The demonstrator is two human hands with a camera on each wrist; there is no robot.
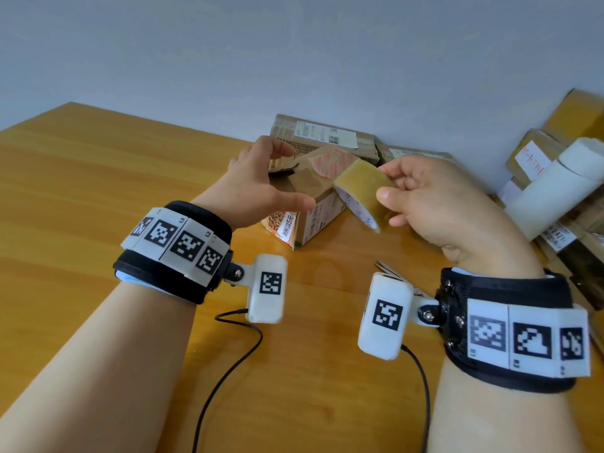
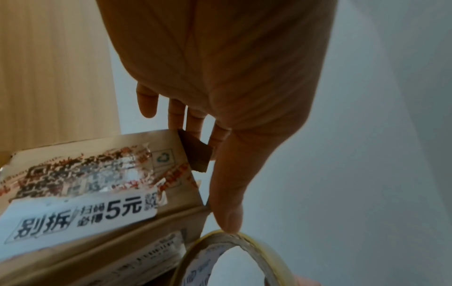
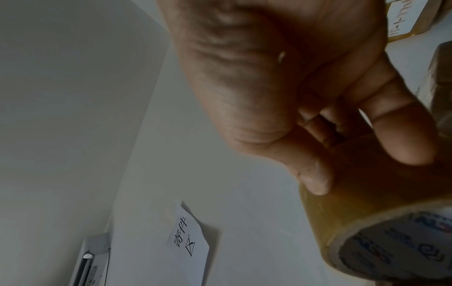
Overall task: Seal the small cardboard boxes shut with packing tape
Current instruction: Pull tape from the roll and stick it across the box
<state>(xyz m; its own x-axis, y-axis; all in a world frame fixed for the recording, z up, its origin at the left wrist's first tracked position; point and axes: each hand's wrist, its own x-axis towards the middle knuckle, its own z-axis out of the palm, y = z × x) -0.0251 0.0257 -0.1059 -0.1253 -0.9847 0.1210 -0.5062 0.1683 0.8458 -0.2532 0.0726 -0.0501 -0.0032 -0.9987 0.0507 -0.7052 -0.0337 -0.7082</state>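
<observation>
At the counter's centre, a small cardboard box (image 1: 304, 207) sits with torn printed labels and a flap lifted at its top. Just at its 3 o'clock, the right hand (image 1: 434, 204) pinches a roll of amber packing tape (image 1: 362, 194), glossy, with a printed white core. At the box's 9 o'clock the left hand (image 1: 258, 184) hovers with fingers spread, gripping nothing. The counter (image 1: 81, 191) is orange wood grain under a plain grey wall (image 1: 228, 53). More taped boxes (image 1: 323, 135) lie at 12 o'clock.

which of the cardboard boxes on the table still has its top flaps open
The small box between the hands, nearest the tape roll: its torn flaps stick up. The boxes behind it lie closed.
</observation>
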